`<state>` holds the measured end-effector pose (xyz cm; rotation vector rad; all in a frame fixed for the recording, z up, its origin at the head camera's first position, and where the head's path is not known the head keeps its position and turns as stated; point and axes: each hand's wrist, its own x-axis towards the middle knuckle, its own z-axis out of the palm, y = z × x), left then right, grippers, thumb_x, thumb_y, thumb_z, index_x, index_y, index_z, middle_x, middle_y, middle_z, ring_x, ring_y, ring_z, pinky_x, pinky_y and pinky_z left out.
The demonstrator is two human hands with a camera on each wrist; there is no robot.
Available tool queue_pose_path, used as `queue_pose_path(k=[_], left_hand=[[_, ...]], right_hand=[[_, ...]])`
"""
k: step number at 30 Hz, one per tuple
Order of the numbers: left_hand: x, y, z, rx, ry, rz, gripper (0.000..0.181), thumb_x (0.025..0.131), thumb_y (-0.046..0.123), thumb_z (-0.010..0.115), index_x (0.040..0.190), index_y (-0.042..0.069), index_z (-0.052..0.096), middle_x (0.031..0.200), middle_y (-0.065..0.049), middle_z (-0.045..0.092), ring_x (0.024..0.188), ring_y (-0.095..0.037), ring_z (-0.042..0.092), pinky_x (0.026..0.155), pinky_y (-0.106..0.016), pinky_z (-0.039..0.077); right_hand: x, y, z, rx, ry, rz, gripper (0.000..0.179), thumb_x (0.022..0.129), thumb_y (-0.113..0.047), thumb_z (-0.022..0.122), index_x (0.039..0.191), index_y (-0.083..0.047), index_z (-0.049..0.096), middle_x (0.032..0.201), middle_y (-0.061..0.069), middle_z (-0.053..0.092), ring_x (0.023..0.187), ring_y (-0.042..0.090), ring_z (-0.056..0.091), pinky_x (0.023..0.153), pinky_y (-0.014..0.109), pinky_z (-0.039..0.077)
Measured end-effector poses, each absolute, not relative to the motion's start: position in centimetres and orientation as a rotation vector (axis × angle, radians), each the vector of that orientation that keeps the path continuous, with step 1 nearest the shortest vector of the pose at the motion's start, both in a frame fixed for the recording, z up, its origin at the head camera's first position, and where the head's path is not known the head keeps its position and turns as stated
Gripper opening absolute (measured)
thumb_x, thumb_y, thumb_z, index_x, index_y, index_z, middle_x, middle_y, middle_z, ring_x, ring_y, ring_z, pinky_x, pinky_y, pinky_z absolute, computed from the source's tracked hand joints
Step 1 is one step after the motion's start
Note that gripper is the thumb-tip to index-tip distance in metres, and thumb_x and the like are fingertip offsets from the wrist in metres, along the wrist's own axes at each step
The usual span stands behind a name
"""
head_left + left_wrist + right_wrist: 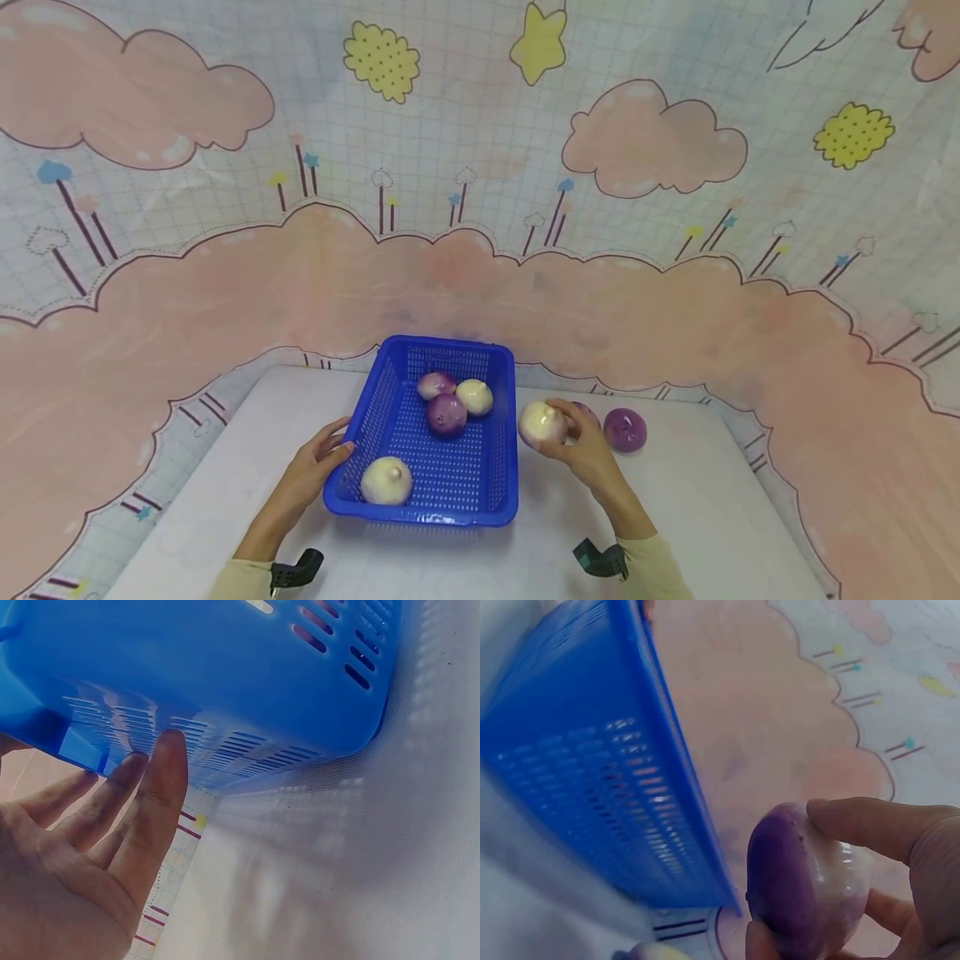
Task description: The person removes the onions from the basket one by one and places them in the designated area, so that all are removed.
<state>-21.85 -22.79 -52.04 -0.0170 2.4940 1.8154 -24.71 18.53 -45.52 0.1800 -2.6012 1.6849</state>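
A blue plastic basket (423, 517) with slotted walls stands on the white table. My left hand (303, 471) is at its left side, the fairly straight fingers (161, 802) touching the outer wall below the rim. Just right of the basket, my right hand (585, 450) holds a purple-and-white onion (543, 423), thumb and fingers round it, pale pointed end up in the head view. Inside the basket, a white onion (386, 481) lies at the near left. Farther back are a purple onion (446, 414), a pale onion (475, 397) and a pink-purple onion (436, 385), close together.
To the right of my right hand sits a purple onion (626, 430). Another onion (589, 414) is partly hidden behind the fingers. A patterned cloth (450, 292) with clouds hangs behind the white table (720, 517).
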Motion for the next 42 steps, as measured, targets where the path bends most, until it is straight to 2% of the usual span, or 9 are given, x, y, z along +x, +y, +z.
queue_pose_path(k=[2, 8, 16, 20, 28, 35, 42], left_hand=[[-21.8, -22.8, -52.0, -0.016, 2.49, 1.814, 0.065, 0.101, 0.039, 0.053, 0.155, 0.014, 0.026, 0.153, -0.028, 0.037, 0.139, -0.048, 0.04, 0.11, -0.06, 0.038], [-21.7, -22.8, -51.9, -0.018, 2.497, 1.805, 0.065, 0.101, 0.039, 0.052, 0.155, 0.014, 0.026, 0.153, -0.028, 0.036, 0.139, -0.048, 0.039, 0.11, -0.061, 0.038], [-21.7, -22.8, -52.1, -0.02, 2.506, 1.793, 0.065, 0.101, 0.04, 0.052, 0.155, 0.014, 0.026, 0.154, -0.028, 0.036, 0.14, -0.049, 0.038, 0.11, -0.062, 0.037], [-21.7, -22.8, -52.1, -0.017, 2.507, 1.796, 0.066, 0.101, 0.039, 0.052, 0.155, 0.014, 0.026, 0.154, -0.028, 0.035, 0.14, -0.049, 0.038, 0.11, -0.062, 0.037], [-21.7, -22.7, -52.0, -0.019, 2.5, 1.807, 0.065, 0.101, 0.039, 0.052, 0.155, 0.014, 0.027, 0.154, -0.028, 0.035, 0.14, -0.049, 0.037, 0.111, -0.063, 0.035], [-21.8, -22.7, -51.9, -0.025, 2.504, 1.801, 0.065, 0.101, 0.04, 0.052, 0.155, 0.014, 0.027, 0.154, -0.028, 0.035, 0.141, -0.049, 0.036, 0.111, -0.064, 0.034], [-21.9, -22.7, -52.1, -0.02, 2.519, 1.797, 0.063, 0.101, 0.039, 0.053, 0.154, 0.015, 0.029, 0.153, -0.027, 0.037, 0.141, -0.049, 0.037, 0.111, -0.065, 0.034]], right_hand=[[-24.2, 18.5, -45.0, 0.179, -2.602, 1.685, 0.062, 0.076, -0.008, 0.081, 0.134, -0.012, 0.057, 0.137, 0.017, 0.051, 0.117, 0.04, 0.056, 0.088, 0.045, 0.056], [-24.7, 19.1, -47.7, 0.12, -2.625, 1.657, 0.063, 0.074, -0.006, 0.08, 0.132, -0.011, 0.058, 0.137, 0.018, 0.053, 0.109, 0.035, 0.057, 0.081, 0.035, 0.054], [-25.2, 19.4, -50.8, 0.091, -2.686, 1.602, 0.067, 0.07, -0.006, 0.082, 0.132, -0.012, 0.057, 0.143, 0.018, 0.051, 0.11, 0.036, 0.057, 0.082, 0.035, 0.05], [-25.4, 19.4, -51.2, 0.097, -2.699, 1.56, 0.066, 0.068, -0.006, 0.081, 0.13, -0.009, 0.058, 0.143, 0.021, 0.051, 0.108, 0.037, 0.057, 0.082, 0.038, 0.05], [-25.9, 19.4, -52.2, 0.053, -2.775, 1.475, 0.067, 0.067, -0.007, 0.082, 0.13, -0.011, 0.059, 0.145, 0.021, 0.049, 0.113, 0.035, 0.057, 0.097, 0.052, 0.047], [-26.1, 19.6, -52.7, 0.054, -2.793, 1.44, 0.066, 0.068, -0.008, 0.083, 0.129, -0.01, 0.058, 0.142, 0.02, 0.052, 0.109, 0.033, 0.058, 0.096, 0.053, 0.047], [-26.2, 19.7, -53.4, 0.037, -2.803, 1.456, 0.07, 0.069, -0.008, 0.082, 0.133, -0.01, 0.056, 0.147, 0.022, 0.048, 0.12, 0.041, 0.056, 0.101, 0.057, 0.046]])
